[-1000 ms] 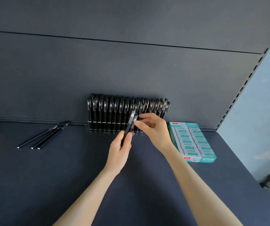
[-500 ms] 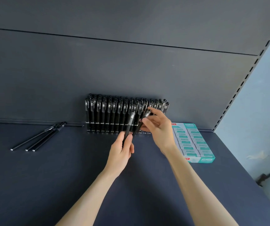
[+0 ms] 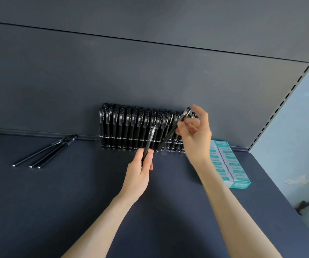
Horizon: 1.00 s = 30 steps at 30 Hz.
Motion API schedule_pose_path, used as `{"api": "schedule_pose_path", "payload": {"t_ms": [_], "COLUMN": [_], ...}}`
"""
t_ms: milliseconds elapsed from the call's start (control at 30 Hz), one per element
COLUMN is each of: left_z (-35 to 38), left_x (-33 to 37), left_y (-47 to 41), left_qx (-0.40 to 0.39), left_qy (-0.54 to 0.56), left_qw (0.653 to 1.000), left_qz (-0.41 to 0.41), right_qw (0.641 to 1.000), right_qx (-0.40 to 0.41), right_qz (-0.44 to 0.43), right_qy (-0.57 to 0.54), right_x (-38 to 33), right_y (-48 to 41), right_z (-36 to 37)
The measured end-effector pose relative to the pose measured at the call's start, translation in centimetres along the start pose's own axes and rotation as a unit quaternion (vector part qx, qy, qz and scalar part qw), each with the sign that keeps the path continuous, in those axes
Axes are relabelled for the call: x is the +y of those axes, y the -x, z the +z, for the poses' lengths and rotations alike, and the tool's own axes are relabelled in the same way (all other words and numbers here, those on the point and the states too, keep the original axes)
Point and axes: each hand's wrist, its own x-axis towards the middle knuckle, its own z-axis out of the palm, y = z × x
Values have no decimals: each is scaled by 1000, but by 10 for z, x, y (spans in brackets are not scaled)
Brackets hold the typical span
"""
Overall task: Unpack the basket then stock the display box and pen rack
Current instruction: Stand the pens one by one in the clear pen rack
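Note:
A clear pen rack (image 3: 131, 142) full of several upright black pens stands against the shelf's back wall. My left hand (image 3: 140, 172) grips a black pen (image 3: 150, 138) that points up in front of the rack's middle. My right hand (image 3: 196, 135) pinches a second black pen (image 3: 174, 129), tilted, its cap up and to the right and its tip down near the rack's right part. A teal and white display box (image 3: 230, 164) filled with small packs lies to the right, partly hidden by my right forearm.
Three loose black pens (image 3: 45, 153) lie on the dark shelf (image 3: 56, 202) at the left, fanned toward the back wall. The slotted upright (image 3: 287, 94) and a pale blue wall close the right side.
My right hand took one pen from the pair held in my left hand and lifted it up and to the right, over the rack's right end. The left hand stayed in place.

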Motion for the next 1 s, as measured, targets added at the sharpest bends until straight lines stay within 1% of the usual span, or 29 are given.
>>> {"api": "schedule_pose_path", "payload": {"t_ms": [100, 300, 400, 600, 767, 1000], "left_z": [1, 0, 0, -1, -2, -3], "left_x": [2, 4, 5, 1, 1, 1], "left_y": [1, 0, 0, 0, 0, 0], "left_qx": [6, 13, 19, 32, 22, 10], "left_qy": [1, -3, 4, 0, 59, 14], "left_qw": [1000, 1000, 1000, 999, 997, 1000], "left_qz": [-3, -13, -12, -13, -34, 1], "right_qw": [996, 990, 989, 980, 969, 962], "right_qx": [3, -5, -10, -36, -55, -68], "right_qz": [-41, -87, -93, -92, -106, -99], "right_qy": [76, 110, 118, 175, 216, 244], "right_x": [1, 8, 12, 26, 32, 31], "right_y": [-11, -16, -15, -8, -4, -1], "right_z": [-4, 0, 4, 11, 15, 12]}}
